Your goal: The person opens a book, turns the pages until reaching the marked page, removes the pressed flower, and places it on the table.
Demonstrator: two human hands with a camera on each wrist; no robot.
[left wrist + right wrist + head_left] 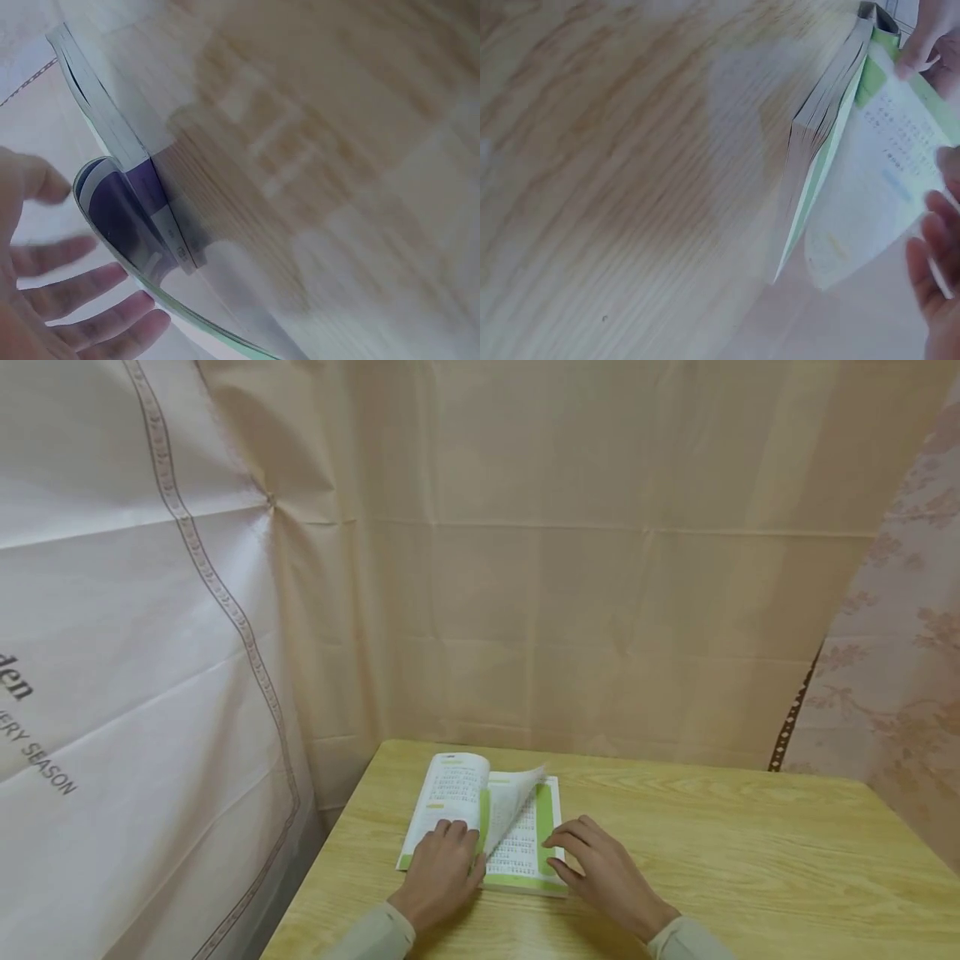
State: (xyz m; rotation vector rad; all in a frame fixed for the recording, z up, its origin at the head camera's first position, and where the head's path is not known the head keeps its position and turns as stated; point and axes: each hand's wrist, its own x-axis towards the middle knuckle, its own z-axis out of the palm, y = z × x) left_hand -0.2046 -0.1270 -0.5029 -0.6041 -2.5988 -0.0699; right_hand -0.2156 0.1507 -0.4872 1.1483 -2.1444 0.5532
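An open book [459, 789] lies on the wooden counter [720, 835], toward ten o'clock from the counter's middle, probably so that both hands reach it easily; the left hand [442, 864] rests over the near part of its left half, between seven and eight o'clock on the book, fingers laid along the paper and grip clasping nothing; that light hold seems meant to keep the bowed left half from springing back. One leaf [504, 806] rises beside the spine and leans toward one o'clock, far corner lifted, apparently kept up by its own stiffness; the right hand [603, 864] is at about four o'clock, by the green margin [546, 822], its grip released, thumb and fingers bent with a gap between; whether a fingertip brushes the paper, I cannot tell; the thick right-hand stack [831, 86] lies on the counter, likely steadying everything by its weight.
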